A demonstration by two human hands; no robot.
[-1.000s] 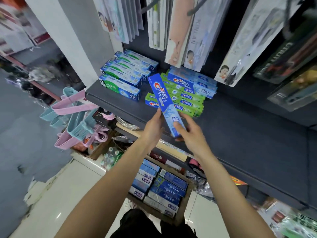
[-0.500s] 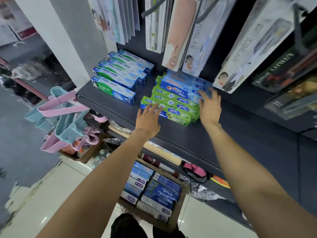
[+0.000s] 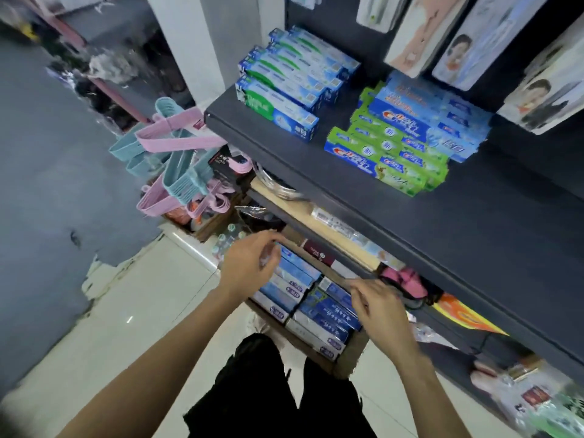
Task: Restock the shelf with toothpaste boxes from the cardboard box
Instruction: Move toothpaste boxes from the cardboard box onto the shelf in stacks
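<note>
Dark shelf (image 3: 474,235): two toothpaste box stacks (image 3: 401,137). Floor (image 3: 126,311): cardboard box (image 3: 350,358).

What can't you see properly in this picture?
All in the head view:
- Brown cardboard box on the floor: its far end lies under the dark shelf, and both hands cover some blue toothpaste boxes inside.
- Left hand and right hand: blurred, so finger contact is unclear.
- Hanging white packs: cut off by the top edge.

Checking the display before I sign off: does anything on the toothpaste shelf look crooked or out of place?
Slightly. The blue boxes sit on top of the green stack and jut past it to the right. The left-hand stack looks tidy. Both hands are down over the cardboard box, holding nothing.
</note>
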